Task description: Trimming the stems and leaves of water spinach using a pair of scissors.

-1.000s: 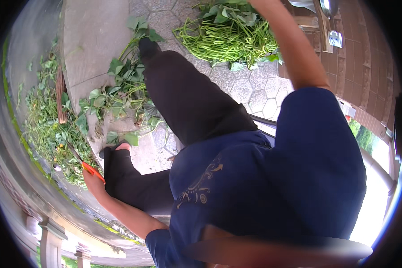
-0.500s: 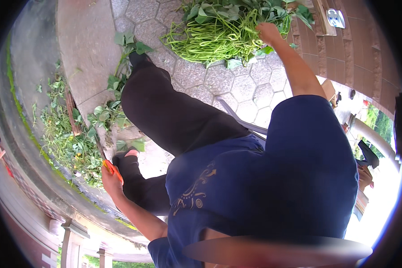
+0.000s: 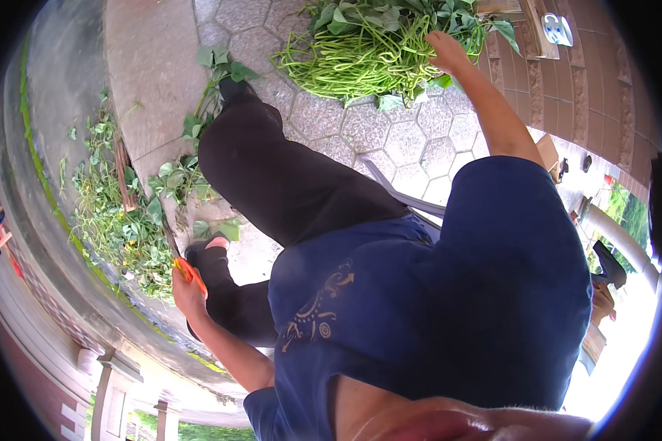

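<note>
In my left hand (image 3: 187, 294), at the lower left, are scissors with orange handles (image 3: 191, 276); my fingers are closed round them. Their dark blades point away, toward leafy green vines (image 3: 171, 180) on the ground. My right hand (image 3: 446, 53) is stretched out at the right end of a heap of long green stems (image 3: 353, 65), touching or just over them. Its fingers look spread, and I make out nothing held in them. Broad green leaves (image 3: 346, 16) lie along the heap's far side.
A pile of leaf and stem scraps (image 3: 129, 235) lies left of my legs, with a brown stick (image 3: 125, 176) on it. Hexagonal paving (image 3: 375, 132) surrounds my feet. A brown tiled surface (image 3: 588, 73) rises at right, near a cardboard box (image 3: 548, 152).
The right hand's fingers have spread at the stem heap, where a blurred stem end showed by them before. My left hand keeps the scissors, almost unmoved. The view has shifted slightly.
</note>
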`<state>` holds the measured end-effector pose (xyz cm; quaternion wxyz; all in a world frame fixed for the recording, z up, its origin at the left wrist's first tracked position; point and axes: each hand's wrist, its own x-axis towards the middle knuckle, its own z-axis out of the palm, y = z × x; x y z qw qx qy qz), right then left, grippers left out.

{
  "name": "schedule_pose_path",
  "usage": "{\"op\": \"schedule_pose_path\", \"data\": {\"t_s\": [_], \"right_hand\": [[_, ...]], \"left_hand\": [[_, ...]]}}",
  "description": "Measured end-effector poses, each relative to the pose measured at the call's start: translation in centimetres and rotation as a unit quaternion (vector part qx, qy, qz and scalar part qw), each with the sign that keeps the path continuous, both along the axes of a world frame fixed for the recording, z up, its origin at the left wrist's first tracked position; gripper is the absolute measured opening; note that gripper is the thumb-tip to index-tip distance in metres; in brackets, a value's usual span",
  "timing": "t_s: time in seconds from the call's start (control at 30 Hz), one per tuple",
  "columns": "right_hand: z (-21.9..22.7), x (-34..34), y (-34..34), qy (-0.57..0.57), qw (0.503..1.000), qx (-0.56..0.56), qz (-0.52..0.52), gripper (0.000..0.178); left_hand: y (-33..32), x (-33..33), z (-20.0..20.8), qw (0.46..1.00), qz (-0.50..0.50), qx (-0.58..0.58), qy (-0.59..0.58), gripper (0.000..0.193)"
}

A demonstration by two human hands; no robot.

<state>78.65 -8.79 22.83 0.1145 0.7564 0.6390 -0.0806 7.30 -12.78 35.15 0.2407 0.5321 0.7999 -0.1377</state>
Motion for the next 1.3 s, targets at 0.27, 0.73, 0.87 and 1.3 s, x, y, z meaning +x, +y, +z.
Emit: {"op": "schedule_pose_path", "data": {"t_s": [0.27,0.73,0.87,1.3], "right_hand": [[0.6,2.5,-5.4,-0.099,0.979,0.065,-0.166,0.061],[-6.7,-1.3,-2.1,-0.104,0.983,-0.026,-0.146,0.09],[-6.8,-2.5,0.2,-0.017,0.993,-0.005,-0.115,0.072],[-10.7,-6.0,5.4,0.067,0.996,0.018,-0.058,0.056]], "left_hand": [[-2.1,-0.4,-0.2,1.0,0.002,0.004,0.023,0.038],[-1.0,5.7,0.3,0.998,-0.028,-0.026,-0.052,0.028],[-1.0,5.8,0.2,0.998,-0.027,-0.016,-0.059,0.029],[-0.7,5.8,0.9,0.999,-0.02,0.011,-0.036,0.021]]}}
